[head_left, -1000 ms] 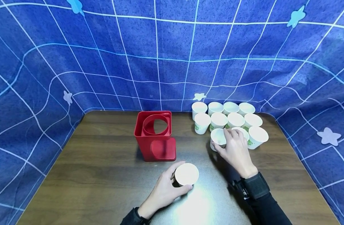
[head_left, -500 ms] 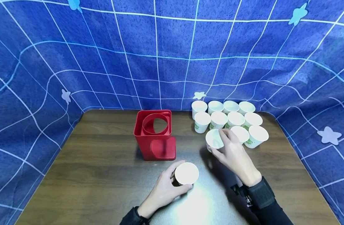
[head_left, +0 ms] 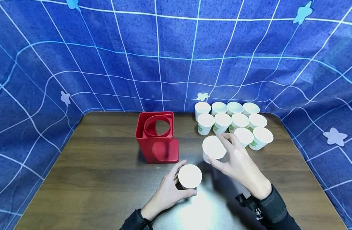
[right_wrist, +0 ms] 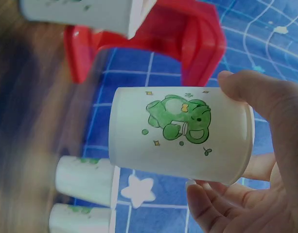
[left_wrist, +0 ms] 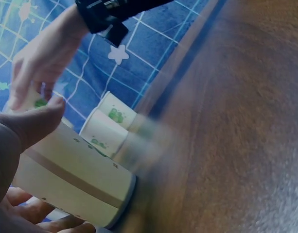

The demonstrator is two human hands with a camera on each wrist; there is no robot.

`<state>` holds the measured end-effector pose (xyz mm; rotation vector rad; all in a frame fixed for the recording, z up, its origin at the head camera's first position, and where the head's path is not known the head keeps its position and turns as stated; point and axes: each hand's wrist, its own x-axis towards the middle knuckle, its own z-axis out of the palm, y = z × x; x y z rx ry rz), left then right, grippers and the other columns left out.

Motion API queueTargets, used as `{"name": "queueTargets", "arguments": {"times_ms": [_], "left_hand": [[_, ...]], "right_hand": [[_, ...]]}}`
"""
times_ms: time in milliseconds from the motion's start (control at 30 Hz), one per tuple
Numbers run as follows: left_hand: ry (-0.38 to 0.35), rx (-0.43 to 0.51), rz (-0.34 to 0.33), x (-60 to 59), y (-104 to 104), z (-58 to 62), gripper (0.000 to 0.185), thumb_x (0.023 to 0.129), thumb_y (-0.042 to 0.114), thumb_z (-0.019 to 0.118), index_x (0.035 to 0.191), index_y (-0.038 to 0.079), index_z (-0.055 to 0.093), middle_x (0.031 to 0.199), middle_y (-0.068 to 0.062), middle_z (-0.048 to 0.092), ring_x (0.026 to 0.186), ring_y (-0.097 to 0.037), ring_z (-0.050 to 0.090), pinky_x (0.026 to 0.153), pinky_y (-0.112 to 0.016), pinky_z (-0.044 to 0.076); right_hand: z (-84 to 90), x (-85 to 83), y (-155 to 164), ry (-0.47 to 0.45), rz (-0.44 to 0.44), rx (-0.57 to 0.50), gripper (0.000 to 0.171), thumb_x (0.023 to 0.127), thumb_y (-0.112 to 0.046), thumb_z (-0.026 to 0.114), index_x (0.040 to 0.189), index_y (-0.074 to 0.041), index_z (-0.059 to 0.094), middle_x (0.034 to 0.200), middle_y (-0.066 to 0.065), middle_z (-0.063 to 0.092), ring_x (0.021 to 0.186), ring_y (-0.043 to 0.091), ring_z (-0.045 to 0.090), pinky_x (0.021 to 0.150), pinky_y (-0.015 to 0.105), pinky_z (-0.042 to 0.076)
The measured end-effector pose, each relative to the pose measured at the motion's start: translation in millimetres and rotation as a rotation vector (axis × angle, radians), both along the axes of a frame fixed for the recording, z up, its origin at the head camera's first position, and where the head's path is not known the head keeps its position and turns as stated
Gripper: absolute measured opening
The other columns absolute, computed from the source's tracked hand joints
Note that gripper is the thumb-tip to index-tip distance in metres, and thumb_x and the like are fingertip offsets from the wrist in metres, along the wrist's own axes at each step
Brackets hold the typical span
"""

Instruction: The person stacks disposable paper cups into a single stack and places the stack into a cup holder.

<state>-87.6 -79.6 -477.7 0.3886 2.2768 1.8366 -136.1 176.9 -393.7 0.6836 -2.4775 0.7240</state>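
Nearest, the left hand point(head_left: 167, 191) curls round a paper cup point(head_left: 190, 176) standing on the table point(head_left: 101, 179). Just beyond, the right hand point(head_left: 236, 161) pinches a lifted cup point(head_left: 213, 147) (thin paper): squeezing could crumple it, or it might clip the red holder point(head_left: 158, 137) or packed cups point(head_left: 236, 123) behind.

Matt paper cups point(head_left: 239, 120) — glossy wood table point(head_left: 101, 172).

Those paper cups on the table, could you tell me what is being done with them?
A person is handling two of them. The right hand holds one paper cup lifted off the table, between the cup cluster and the red holder. The left hand grips a second cup standing nearer the person. Both are upright.
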Motion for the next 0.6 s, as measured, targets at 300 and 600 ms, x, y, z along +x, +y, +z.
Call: {"name": "queueTargets", "arguments": {"times_ms": [300,600], "left_hand": [[0.049,-0.059,0.029,-1.7,5,-8.3,0.099,0.074,0.02,0.094,0.155,0.013,0.038,0.14,-0.004,0.064,0.129,-0.019,0.06,0.11,-0.035,0.048],[0.062,-0.032,0.041,-1.7,7,-10.2,0.08,0.074,0.015,0.093,0.138,0.018,0.044,0.125,-0.004,0.071,0.114,-0.021,0.068,0.1,-0.03,0.053]], "right_hand": [[7.7,9.5,-9,-0.026,0.072,-0.05,0.072,0.073,-0.031,0.092,0.136,-0.008,0.065,0.126,0.007,0.058,0.11,0.016,0.058,0.092,0.026,0.048],[15.7,21.2,-17,-0.095,0.193,-0.08,0.076,0.078,-0.039,0.089,0.143,-0.013,0.06,0.133,-0.001,0.056,0.118,0.011,0.057,0.099,0.014,0.044]]}}
